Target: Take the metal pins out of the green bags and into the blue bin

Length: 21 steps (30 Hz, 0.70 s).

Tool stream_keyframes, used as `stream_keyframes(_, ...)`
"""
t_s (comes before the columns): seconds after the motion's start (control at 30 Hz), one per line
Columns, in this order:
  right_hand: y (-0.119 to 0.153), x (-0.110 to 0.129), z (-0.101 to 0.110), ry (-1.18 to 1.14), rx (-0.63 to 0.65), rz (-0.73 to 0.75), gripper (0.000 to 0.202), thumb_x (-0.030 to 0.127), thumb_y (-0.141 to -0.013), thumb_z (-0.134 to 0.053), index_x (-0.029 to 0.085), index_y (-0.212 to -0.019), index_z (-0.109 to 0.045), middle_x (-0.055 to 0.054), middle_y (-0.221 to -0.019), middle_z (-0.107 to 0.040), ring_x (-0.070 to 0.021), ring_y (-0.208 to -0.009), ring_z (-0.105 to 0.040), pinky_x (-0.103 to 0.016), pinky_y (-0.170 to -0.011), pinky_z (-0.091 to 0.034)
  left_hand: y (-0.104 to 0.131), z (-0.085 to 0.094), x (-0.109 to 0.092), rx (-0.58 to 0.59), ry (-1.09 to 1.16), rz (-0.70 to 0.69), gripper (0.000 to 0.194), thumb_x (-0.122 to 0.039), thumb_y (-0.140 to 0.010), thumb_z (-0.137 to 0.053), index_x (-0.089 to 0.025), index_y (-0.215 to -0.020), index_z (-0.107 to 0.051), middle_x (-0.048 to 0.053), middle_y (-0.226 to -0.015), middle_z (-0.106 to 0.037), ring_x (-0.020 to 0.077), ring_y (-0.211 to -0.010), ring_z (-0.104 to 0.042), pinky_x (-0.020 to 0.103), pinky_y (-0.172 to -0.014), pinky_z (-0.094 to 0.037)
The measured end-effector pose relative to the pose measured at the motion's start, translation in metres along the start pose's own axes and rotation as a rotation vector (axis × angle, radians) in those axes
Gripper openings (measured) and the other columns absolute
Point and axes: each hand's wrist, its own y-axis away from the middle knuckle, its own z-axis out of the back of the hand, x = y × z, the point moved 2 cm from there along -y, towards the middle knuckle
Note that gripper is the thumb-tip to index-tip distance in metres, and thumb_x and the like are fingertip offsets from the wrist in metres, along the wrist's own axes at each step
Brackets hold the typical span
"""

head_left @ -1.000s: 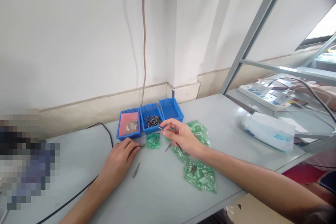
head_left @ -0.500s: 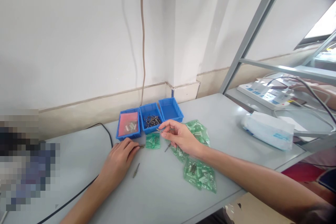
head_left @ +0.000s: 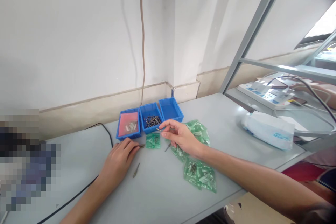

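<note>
My left hand [head_left: 123, 154] rests on the grey table, its fingertips closed on small metal pieces [head_left: 142, 145]. Just right of them lies a small green bag [head_left: 153, 140]. My right hand [head_left: 178, 135] hovers above that bag's right side, pinching a small metal piece [head_left: 158, 129] between thumb and forefinger. Another metal piece [head_left: 167, 147] shows below its fingers. Several dark metal pieces fill the middle blue bin [head_left: 149, 107]. Larger green bags [head_left: 200, 175] with metal parts lie under and beside my right hand. One loose metal piece [head_left: 136, 170] lies nearer the front.
The left blue bin [head_left: 128, 135] holds a pink sheet and a clear bag of parts; the right blue bin [head_left: 170, 108] stands beside the middle one. A black cable [head_left: 70, 199] crosses the left side. At right are a white packet [head_left: 269, 130], a metal frame and another person's arm.
</note>
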Motion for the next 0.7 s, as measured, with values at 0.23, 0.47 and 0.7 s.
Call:
stream_keyframes(0.23, -0.0004, -0.0027, 0.0008, -0.003, 0.008, 0.011, 0.03, 0.043, -0.093, -0.078, 0.024, -0.114, -0.07, 0.002, -0.093, -0.06, -0.0072, -0.056, -0.049, -0.023, -0.049, -0.04, -0.0009, 0.0009, -0.0012, -0.015, -0.004, -0.013, 0.032, -0.041, -0.114, -0.042, -0.024, -0.109, -0.069, 0.004, -0.103, -0.068, 0.022, -0.086, -0.063, 0.036, -0.08, -0.046)
stream_keyframes(0.47, -0.0012, -0.0045, 0.001, -0.008, 0.003, 0.025, 0.027, 0.042, -0.093, -0.078, 0.025, -0.112, -0.071, 0.002, -0.091, -0.059, -0.0064, -0.054, -0.048, -0.022, -0.048, -0.039, -0.0004, 0.001, -0.0015, -0.012, -0.008, -0.001, 0.033, -0.041, -0.114, -0.041, -0.024, -0.109, -0.07, 0.004, -0.103, -0.068, 0.0218, -0.084, -0.062, 0.036, -0.08, -0.046)
stream_keyframes(0.7, -0.0016, -0.0022, -0.0007, 0.004, 0.004, 0.026, 0.028, 0.047, -0.092, -0.077, 0.021, -0.102, -0.071, 0.0, -0.091, -0.062, -0.0074, -0.056, -0.047, -0.022, -0.048, -0.041, -0.0015, 0.0018, -0.0029, -0.03, -0.01, -0.006, 0.034, -0.041, -0.114, -0.042, -0.025, -0.107, -0.07, 0.004, -0.101, -0.068, 0.0217, -0.083, -0.062, 0.036, -0.079, -0.046)
